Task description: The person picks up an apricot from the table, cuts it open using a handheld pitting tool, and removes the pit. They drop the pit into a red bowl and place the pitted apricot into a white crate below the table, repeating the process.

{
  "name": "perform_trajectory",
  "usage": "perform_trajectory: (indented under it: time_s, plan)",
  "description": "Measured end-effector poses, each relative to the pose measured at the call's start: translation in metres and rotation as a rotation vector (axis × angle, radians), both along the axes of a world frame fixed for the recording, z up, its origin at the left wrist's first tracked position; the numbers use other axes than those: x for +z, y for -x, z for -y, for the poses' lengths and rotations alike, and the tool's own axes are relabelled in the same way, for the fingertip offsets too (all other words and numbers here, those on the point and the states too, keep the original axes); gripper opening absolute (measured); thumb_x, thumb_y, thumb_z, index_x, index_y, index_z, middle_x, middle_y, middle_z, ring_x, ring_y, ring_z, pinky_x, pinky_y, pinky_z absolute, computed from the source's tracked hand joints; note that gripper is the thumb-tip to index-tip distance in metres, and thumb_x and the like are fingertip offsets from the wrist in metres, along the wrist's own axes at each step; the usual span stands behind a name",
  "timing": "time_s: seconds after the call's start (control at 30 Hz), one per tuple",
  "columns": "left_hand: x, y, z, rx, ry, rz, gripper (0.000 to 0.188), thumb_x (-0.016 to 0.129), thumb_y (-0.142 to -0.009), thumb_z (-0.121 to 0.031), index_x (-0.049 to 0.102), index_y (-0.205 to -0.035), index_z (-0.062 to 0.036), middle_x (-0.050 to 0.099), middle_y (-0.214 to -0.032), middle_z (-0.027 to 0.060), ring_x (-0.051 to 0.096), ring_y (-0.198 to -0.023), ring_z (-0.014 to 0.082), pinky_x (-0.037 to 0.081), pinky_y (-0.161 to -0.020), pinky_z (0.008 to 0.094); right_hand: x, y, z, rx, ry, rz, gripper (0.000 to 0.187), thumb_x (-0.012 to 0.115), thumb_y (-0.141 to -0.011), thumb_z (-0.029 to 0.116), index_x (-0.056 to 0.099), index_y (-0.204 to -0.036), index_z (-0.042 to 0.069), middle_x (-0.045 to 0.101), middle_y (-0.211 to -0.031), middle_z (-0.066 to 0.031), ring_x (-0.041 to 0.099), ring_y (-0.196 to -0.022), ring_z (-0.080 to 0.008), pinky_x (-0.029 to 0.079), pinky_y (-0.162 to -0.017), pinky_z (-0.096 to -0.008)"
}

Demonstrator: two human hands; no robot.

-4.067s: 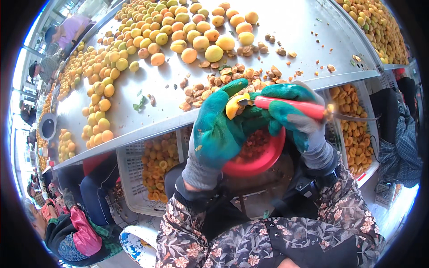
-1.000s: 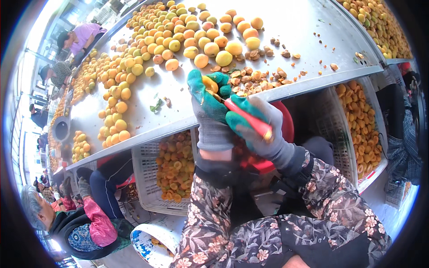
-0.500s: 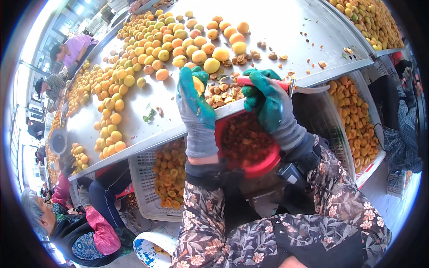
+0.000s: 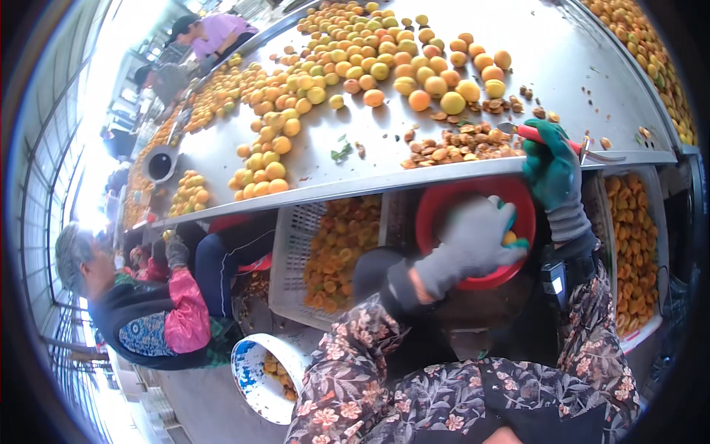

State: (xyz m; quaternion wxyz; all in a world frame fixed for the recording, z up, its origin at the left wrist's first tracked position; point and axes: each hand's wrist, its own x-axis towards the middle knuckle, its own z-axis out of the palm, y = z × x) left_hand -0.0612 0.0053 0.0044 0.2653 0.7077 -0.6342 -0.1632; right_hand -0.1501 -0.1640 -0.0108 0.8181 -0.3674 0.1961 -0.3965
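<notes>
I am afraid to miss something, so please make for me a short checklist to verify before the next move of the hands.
1. Tool held: ok, the right hand is closed on its red handle.
2. Tool away from the left hand: ok, the two hands are apart.
3. Left hand's grip firm: cannot tell, it is blurred; a bit of yellow fruit shows by it.
4. Bowl below the left hand: ok, the red rim shows around it.
5. Both hands gloved: ok.
6. Front of the table free of pits: not ok, a heap lies near the edge.
</notes>
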Motion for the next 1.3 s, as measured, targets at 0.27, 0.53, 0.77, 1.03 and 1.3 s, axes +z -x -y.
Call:
perform_trajectory:
  time_s: [0.27, 0.53, 0.77, 1.03, 1.3]
  plan:
    - [0.043, -0.161, -0.043, 0.496, 0.091, -0.089, 0.061, 0.065, -0.08, -0.045, 0.058, -0.12, 0.0005, 0.065, -0.102, 0.021, 0.064, -0.094, 0.0329, 0.048, -0.084, 0.0422, -0.004, -0.001, -0.002, -0.013, 0.041, -0.03, 0.025, 0.058, -0.092, 0.024, 0.061, -0.107, 0.004, 0.058, -0.074, -0.002, 0.051, -0.055, -0.0071, 0.042, -0.046, -0.0221]
    - [-0.001, -0.286, -0.117, 1.232, -0.534, 0.601, 0.059, 0.069, -0.074, -0.049, 0.058, -0.113, -0.0059, 0.061, -0.112, 0.0135, 0.06, -0.103, 0.0308, 0.047, -0.086, 0.0409, 0.01, 0.002, -0.012, 0.011, 0.023, -0.157, 0.026, 0.058, -0.092, 0.024, 0.061, -0.106, 0.003, 0.058, -0.073, -0.0037, 0.052, -0.054, -0.0092, 0.043, -0.046, -0.0237]
    - [0.01, -0.254, -0.076, 1.036, -0.701, 0.473, 0.052, 0.066, -0.079, -0.047, 0.056, -0.116, -0.011, 0.065, -0.111, 0.0127, 0.062, -0.107, 0.0291, 0.047, -0.088, 0.039, 0.017, -0.004, -0.02, 0.006, 0.011, -0.207, 0.026, 0.058, -0.092, 0.024, 0.061, -0.107, 0.003, 0.059, -0.072, -0.0039, 0.052, -0.053, -0.0092, 0.043, -0.045, -0.0237]
    - [0.032, -0.14, -0.02, 0.277, 0.543, -1.535, 0.042, 0.045, -0.097, -0.041, 0.054, -0.119, -0.0059, 0.061, -0.112, 0.0135, 0.064, -0.082, 0.0187, 0.052, -0.065, 0.0294, 0.021, -0.007, -0.03, 0.084, 0.674, -0.096, 0.017, 0.053, -0.093, 0.01, 0.063, -0.096, -0.004, 0.058, -0.107, -0.0118, 0.059, -0.096, -0.0192, 0.049, -0.088, -0.032]
    - [0.048, -0.058, 0.03, 0.009, 0.464, -1.64, 0.05, 0.059, -0.089, -0.016, 0.044, -0.134, -0.0025, 0.055, -0.125, 0.0163, 0.058, -0.102, 0.0185, 0.05, -0.084, 0.0285, 0.027, 0.003, -0.039, 0.144, 0.284, -0.171, 0.028, 0.063, -0.089, 0.016, 0.057, -0.113, 0.003, 0.063, -0.087, -0.0022, 0.056, -0.067, -0.0048, 0.043, -0.056, -0.0166]
